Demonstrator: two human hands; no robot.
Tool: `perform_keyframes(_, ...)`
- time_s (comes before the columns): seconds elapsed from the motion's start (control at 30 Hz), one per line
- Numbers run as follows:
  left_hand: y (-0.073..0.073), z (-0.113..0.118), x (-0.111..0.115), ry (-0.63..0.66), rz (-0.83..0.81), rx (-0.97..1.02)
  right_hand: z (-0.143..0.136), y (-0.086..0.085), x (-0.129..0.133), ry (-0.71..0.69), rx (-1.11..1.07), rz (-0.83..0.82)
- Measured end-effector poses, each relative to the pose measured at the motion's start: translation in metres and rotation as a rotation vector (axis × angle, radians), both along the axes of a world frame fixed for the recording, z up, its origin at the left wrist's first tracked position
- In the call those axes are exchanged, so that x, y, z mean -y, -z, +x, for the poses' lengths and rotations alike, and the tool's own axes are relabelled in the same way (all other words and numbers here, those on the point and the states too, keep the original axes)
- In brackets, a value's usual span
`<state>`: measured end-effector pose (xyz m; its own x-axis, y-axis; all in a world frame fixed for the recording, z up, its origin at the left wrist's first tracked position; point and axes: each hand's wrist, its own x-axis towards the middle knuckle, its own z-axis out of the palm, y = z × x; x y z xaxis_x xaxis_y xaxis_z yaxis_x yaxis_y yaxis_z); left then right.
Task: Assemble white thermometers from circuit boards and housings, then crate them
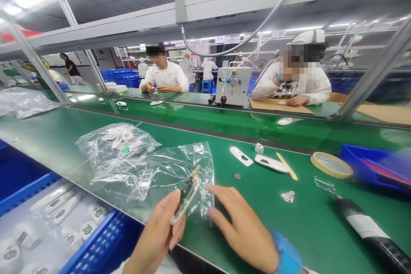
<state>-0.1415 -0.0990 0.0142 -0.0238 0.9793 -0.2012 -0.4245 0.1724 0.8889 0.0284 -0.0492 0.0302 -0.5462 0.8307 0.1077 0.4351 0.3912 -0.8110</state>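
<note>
Tilted up in my left hand (162, 218) is a white plastic housing with a circuit board (185, 200) inside, gripped between thumb and fingers. A tan tip sticks out at its upper end. My right hand (242, 227), a blue band at its wrist, is just to the right with thumb and forefinger apart and nothing between them. Its fingertips are by the edge of a clear plastic bag (180, 158). Farther right on the green bench lie two white shell pieces (241, 156), a small white cap (259, 148), a round metallic part (237, 176) and a small translucent piece (288, 196).
A yellow stick (290, 170), a tape roll (332, 165), a blue bin (372, 165) and a black-handled tool (362, 218) lie right. Bagged white parts (118, 135) sit left. Below is a blue crate (96, 239) of white housings. Across the conveyor (199, 115), two people sit working.
</note>
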Motion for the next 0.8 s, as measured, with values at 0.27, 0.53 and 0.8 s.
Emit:
perform_keyframes(0.27, -0.017, -0.014, -0.025, 0.183, 0.03, -0.782, 0.018, 0.032, 0.014, -0.194, 0.532, 0.678)
perform_keyframes(0.53, -0.012, 0.005, -0.037, 0.269, 0.125, -1.075, 0.048, 0.042, 0.017, -0.192, 0.587, 1.1)
perform_keyframes(0.8, -0.007, 0.004, -0.037, 0.214, 0.16, -1.4, 0.046, 0.042, 0.016, -0.139, 0.538, 1.087)
